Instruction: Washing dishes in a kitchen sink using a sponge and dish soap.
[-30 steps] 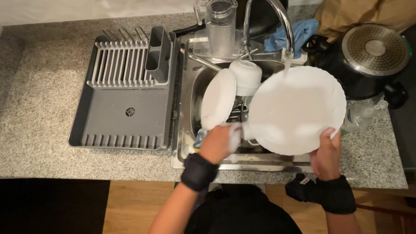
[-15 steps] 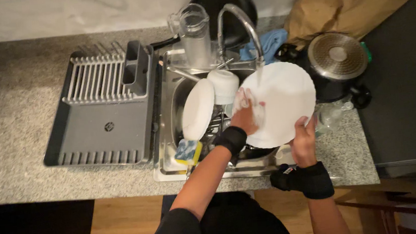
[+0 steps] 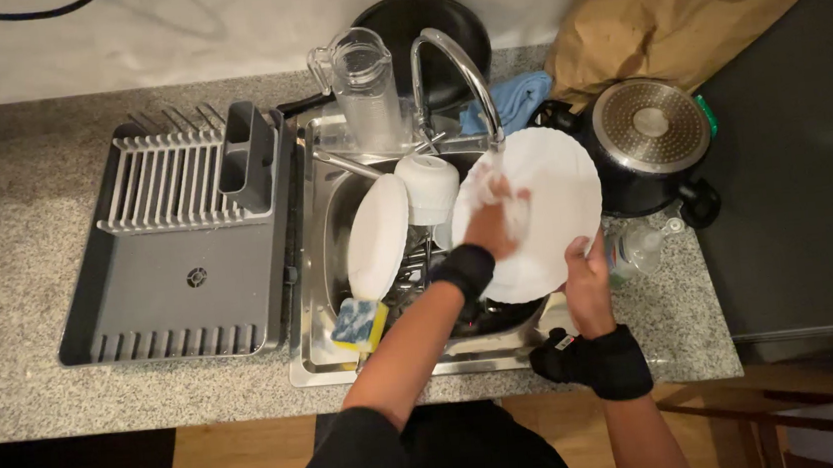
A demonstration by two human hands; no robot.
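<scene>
A speckled granite counter [image 3: 6, 250] surrounds a steel sink [image 3: 324, 262], with a grey drying rack [image 3: 179, 275] just left of it. Over the sink, under the faucet [image 3: 457, 65], the right hand [image 3: 590, 284] grips a large white plate [image 3: 559, 201] by its lower rim, while the left hand [image 3: 494, 219] lies flat on its face.

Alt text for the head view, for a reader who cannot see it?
Over a steel sink, the right hand holds a white plate by its edge under the tap while the left hand rubs its face. An empty grey drying rack sits left.

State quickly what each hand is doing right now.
Left hand: pressed flat on the white plate under the tap, not gripping.
Right hand: closed on the plate's lower edge.
</scene>
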